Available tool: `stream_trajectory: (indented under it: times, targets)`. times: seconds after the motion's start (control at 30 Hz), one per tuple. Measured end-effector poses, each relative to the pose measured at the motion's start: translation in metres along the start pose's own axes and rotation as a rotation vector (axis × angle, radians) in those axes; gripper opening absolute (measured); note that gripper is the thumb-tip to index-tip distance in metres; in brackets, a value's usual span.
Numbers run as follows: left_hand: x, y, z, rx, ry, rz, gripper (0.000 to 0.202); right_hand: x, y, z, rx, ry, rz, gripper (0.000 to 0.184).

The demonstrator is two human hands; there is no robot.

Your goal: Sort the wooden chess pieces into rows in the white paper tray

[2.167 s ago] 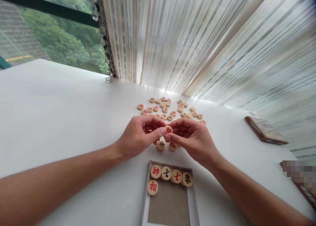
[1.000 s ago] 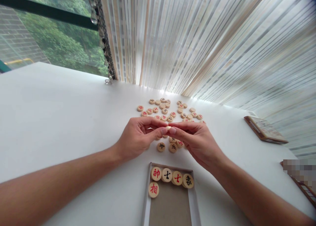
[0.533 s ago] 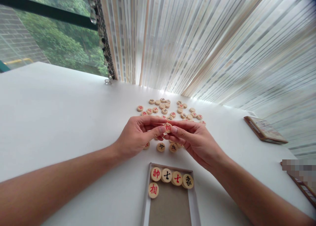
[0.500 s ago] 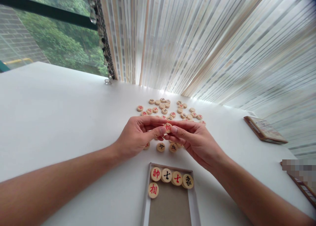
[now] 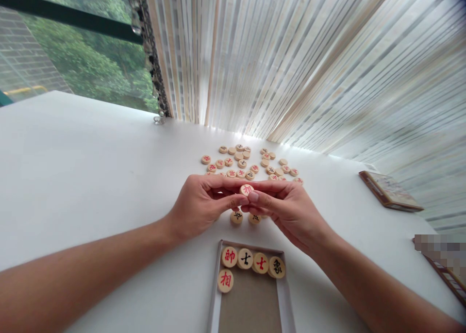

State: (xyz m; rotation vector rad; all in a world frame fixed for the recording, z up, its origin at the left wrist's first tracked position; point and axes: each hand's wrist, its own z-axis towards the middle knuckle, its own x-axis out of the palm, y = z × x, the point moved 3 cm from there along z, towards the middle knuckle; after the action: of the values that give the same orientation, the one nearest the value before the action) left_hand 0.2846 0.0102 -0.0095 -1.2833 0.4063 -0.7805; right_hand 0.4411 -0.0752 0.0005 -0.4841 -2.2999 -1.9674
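Between my two hands is a round wooden Chinese chess piece (image 5: pixel 246 190) with a red character facing me. My left hand (image 5: pixel 202 202) is closed on it from the left with thumb and fingertips. From the other side my right hand (image 5: pixel 289 204) grips it, thumb at the piece's lower edge. Below the hands lies a shallow box (image 5: pixel 251 304) with a brown bottom and pale walls. Along its far wall sit a red-marked piece (image 5: pixel 229 257), a black one (image 5: pixel 245 258), another red one (image 5: pixel 260 263) and another black one (image 5: pixel 276 267). A further red piece (image 5: pixel 225 280) lies below the first.
Several loose chess pieces (image 5: pixel 242 163) are scattered over the white table (image 5: pixel 109 177) behind my hands, some face down. Two black-marked pieces, one of them (image 5: pixel 236 217), lie between hands and box. A flat box (image 5: pixel 391 191) lies at the right, before striped curtains (image 5: pixel 233 56).
The held piece has turned slightly, its red character now tilted. My left thumb has slid down off its face, and the right thumb has shifted a little left and down.
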Motion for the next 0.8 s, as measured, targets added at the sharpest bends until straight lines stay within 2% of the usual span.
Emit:
stream_trajectory:
  times: [0.2, 0.43, 0.63, 0.8]
  targets:
    - [0.0016, -0.0015, -0.0043, 0.093, 0.008, 0.065, 0.026, -0.0021, 0.0006, 0.0003, -0.027, 0.022, -0.096, 0.036]
    - [0.0028, -0.0058, -0.0075, 0.227, 0.071, 0.294, 0.022, -0.0034, 0.0011, -0.0008, -0.087, -0.018, -0.211, 0.032]
    - [0.0038, -0.0063, -0.0068, 0.22, 0.072, 0.279, 0.022, -0.0058, 0.0032, -0.0014, -0.132, 0.002, -0.272, 0.028]
    - [0.0024, -0.0034, -0.0051, 0.182, 0.032, 0.211, 0.027, -0.0048, 0.0037, -0.0006, -0.094, 0.071, -0.161, 0.029]
